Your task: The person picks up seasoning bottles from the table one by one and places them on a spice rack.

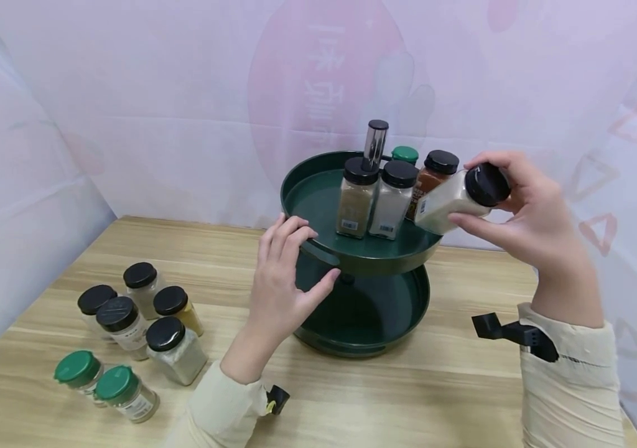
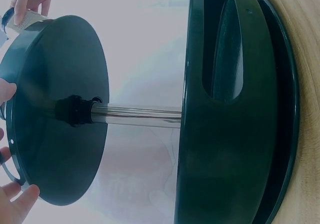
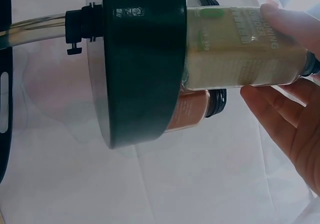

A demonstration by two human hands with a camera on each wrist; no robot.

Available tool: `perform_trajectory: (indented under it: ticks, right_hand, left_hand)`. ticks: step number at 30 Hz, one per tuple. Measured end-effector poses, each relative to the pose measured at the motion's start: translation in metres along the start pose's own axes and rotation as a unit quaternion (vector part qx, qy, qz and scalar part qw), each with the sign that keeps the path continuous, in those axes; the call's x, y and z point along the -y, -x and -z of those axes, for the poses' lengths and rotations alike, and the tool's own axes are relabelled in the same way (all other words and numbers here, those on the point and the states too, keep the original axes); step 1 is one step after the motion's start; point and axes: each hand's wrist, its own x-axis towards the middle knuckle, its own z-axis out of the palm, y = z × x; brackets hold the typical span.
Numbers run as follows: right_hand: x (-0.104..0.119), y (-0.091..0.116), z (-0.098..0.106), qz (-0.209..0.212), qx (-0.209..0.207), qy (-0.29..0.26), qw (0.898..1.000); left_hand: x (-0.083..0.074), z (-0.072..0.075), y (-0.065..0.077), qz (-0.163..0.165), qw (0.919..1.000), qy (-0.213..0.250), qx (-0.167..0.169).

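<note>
My right hand (image 1: 539, 211) grips a spice jar (image 1: 450, 202) of pale powder with a black lid, tilted at the right rim of the green two-tier rack (image 1: 385, 267). In the right wrist view the base of that jar overlaps the upper tray's edge. My left hand (image 1: 285, 274) holds the upper tray's near-left rim by its handle slot, fingers over the top and thumb lower down. On that tray stand a brown-powder jar (image 1: 356, 202), a white-powder jar (image 1: 392, 202), a reddish jar (image 1: 436, 174) and a green-lidded jar (image 1: 405, 154), partly hidden.
Several black-lidded jars (image 1: 175, 351) cluster on the wooden table (image 1: 229, 242) at the left, with two green-lidded jars (image 1: 128, 392) in front of them. The rack's lower tray (image 1: 369, 311) sits beneath the upper one, joined by a metal post (image 2: 135, 114). White cloth (image 1: 184, 155) hangs behind.
</note>
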Motion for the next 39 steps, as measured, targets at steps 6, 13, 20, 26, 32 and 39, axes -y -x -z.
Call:
perform_trajectory:
  ticks: [6,13,20,26,32,39]
  right_hand:
    - [-0.003,0.000,-0.006,-0.018,0.032,0.040,0.999]
    - [-0.006,-0.001,-0.014,-0.038,0.065,0.055,0.996]
    - [-0.010,-0.001,-0.017,-0.046,0.081,0.069,0.993]
    - [-0.011,-0.003,-0.018,-0.058,0.095,0.077,0.991]
    - [-0.013,-0.006,-0.019,-0.056,0.100,0.076,0.991]
    - [-0.018,-0.005,-0.024,-0.056,0.089,0.046,0.993]
  left_hand:
    - [-0.001,-0.001,0.003,0.003,1.0000,0.002,0.004]
    - [-0.001,0.000,0.006,0.006,0.9999,0.010,0.001]
    - [-0.002,-0.001,0.004,0.000,1.0000,0.007,-0.002]
    - [-0.002,0.000,0.002,0.000,1.0000,0.002,0.000]
    - [-0.001,0.000,0.000,0.006,1.0000,0.001,0.003]
    - [0.001,0.000,0.000,0.005,1.0000,-0.002,0.004]
